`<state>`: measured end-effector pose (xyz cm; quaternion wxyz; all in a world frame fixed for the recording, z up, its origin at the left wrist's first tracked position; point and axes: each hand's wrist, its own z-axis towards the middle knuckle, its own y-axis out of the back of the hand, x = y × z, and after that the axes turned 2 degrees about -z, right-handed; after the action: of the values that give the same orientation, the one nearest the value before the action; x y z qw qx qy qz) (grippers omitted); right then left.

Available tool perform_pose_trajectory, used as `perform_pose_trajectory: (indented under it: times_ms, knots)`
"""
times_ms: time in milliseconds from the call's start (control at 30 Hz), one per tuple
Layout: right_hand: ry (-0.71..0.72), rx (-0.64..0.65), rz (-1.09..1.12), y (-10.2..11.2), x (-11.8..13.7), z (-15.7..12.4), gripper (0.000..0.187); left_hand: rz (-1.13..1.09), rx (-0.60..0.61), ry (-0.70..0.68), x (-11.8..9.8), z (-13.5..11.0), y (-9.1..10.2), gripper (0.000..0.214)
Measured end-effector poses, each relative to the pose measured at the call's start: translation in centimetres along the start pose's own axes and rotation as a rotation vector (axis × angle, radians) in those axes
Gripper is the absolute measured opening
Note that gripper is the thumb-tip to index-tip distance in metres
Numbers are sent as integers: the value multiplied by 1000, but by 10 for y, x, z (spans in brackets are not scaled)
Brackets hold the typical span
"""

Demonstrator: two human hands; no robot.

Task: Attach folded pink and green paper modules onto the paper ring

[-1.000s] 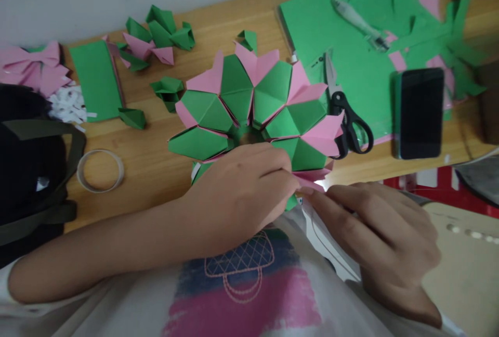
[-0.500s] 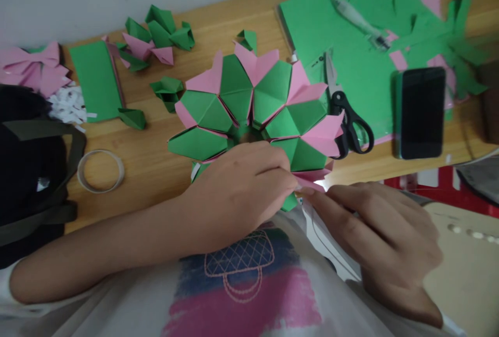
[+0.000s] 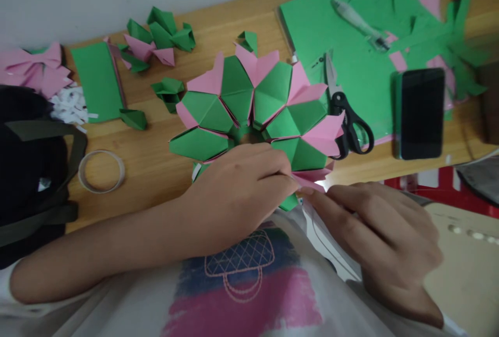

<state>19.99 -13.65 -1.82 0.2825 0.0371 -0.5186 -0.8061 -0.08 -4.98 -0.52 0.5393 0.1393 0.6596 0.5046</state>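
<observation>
A ring of folded green and pink paper pieces [image 3: 236,90], shaped like a flower, lies at the table's front edge. My left hand [image 3: 241,191] reaches over its near side, closed, the thumb and finger pinching its edge by a pink flap. Close against it, my right hand [image 3: 378,228] is closed too, its fingertips pressed on the same pink flap [image 3: 312,183]. Fingers cover most of the near part of the ring, so the exact grip of each hand is partly hidden.
Black-handled scissors [image 3: 346,113] lie right of the ring on green sheets [image 3: 304,20], with a pen-like tool [image 3: 358,22] and a phone [image 3: 422,113] nearby. Loose folded pieces [image 3: 167,30], a tape roll [image 3: 101,171] and a black bag [image 3: 31,170] are at the left.
Almost nothing differs. Both hands stay at the same pink flap, and the view has shifted very slightly.
</observation>
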Motion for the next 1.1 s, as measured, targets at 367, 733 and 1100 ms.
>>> perform_pose_trajectory:
  times_ms: [367,733,1100]
  knots:
    - [-43,55,11,4,3,1,10,-5,-40,4,1,4,-6,25]
    - [-80,145,40,9,5,1,12,-167,-43,87,4,9,-9,20]
    - [-100,112,29,6,5,1,10,-167,-95,130,8,7,-9,16]
